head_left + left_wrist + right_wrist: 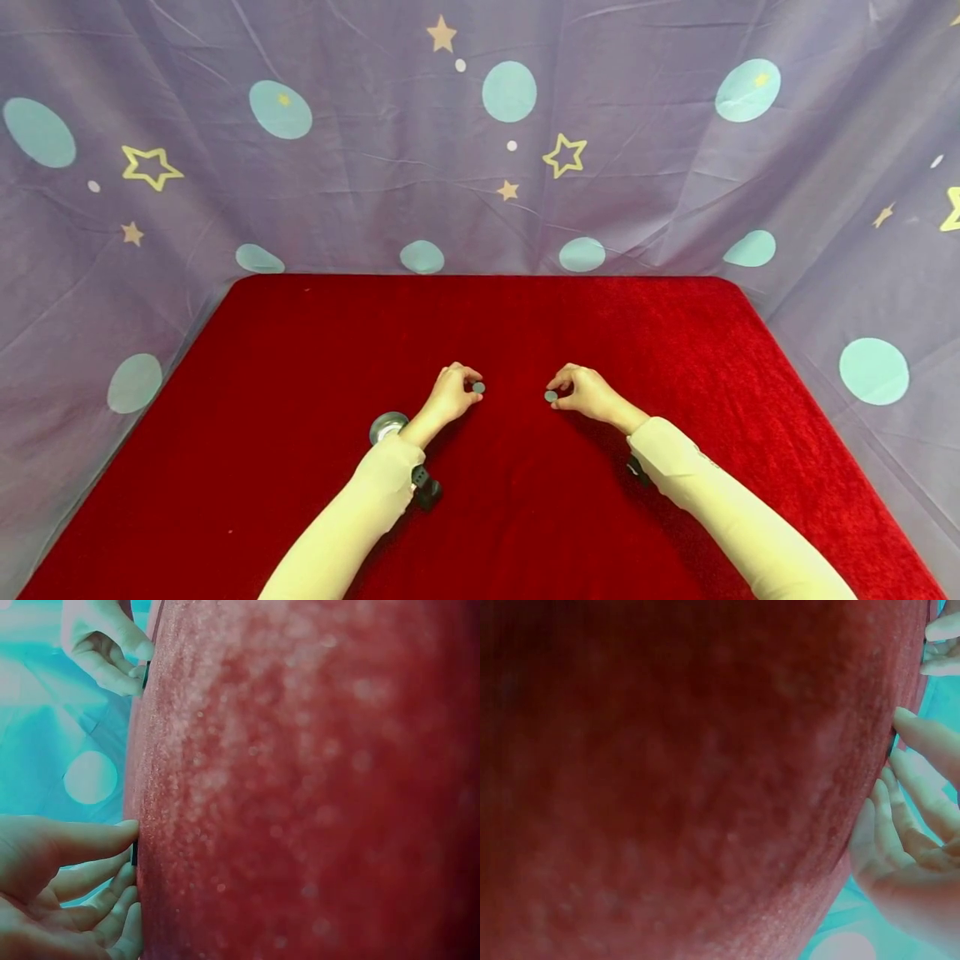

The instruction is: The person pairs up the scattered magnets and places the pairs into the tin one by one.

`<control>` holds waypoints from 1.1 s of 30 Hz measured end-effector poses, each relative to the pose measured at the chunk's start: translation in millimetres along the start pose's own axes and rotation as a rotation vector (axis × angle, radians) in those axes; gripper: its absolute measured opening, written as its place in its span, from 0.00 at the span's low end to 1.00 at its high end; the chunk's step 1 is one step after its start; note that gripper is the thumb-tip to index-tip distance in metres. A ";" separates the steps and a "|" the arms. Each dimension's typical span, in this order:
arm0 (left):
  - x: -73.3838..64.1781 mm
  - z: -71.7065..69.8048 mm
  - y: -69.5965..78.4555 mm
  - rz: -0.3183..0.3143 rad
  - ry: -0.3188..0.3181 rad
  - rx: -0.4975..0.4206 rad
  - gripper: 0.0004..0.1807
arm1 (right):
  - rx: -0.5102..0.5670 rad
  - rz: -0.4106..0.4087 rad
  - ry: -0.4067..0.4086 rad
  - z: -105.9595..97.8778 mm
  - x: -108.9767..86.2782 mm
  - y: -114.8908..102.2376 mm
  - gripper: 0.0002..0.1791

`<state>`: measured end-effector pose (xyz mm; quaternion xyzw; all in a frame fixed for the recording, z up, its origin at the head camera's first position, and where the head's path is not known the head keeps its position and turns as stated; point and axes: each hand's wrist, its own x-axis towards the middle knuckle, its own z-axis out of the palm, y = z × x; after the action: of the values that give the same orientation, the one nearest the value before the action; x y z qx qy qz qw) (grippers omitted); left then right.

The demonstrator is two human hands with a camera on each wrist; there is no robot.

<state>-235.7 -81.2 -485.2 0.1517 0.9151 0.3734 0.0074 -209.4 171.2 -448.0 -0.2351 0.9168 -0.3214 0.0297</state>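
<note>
Two small flat grey discs, coin-like, lie at the red cloth near the middle of the table. My left hand (450, 393) pinches the left disc (478, 387) by its edges between thumb and fingers. Across a short gap of cloth, my right hand (588, 394) pinches the right disc (551, 397) in the same way. Seen edge-on in the left wrist view, the left disc (135, 853) is a thin dark strip between thumb and fingertips, right at the cloth. The right wrist view has the right disc (892, 740) between two fingertips, low against the cloth.
A shiny round metal object (388, 426) sits beside the left forearm, partly covered by it. Red velvety cloth (510, 517) spreads over the whole table. Behind and at both sides hangs a purple curtain (360, 192) with stars and pale blue spots.
</note>
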 end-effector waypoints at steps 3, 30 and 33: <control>-3.4 -2.4 6.8 -0.012 0.002 -0.003 0.14 | 0.010 0.011 0.006 0.5 -0.5 0.1 0.11; 18.5 35.2 -39.5 0.012 0.059 0.121 0.11 | 0.033 -0.005 0.005 0.1 0.3 -1.9 0.08; 5.4 20.2 -10.7 0.026 0.048 0.143 0.11 | 0.033 -0.012 -0.002 0.7 1.9 -1.9 0.08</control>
<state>-241.2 -73.1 -506.5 0.1546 0.9374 0.3105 -0.0302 -210.1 168.7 -447.2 -0.2405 0.9100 -0.3362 0.0327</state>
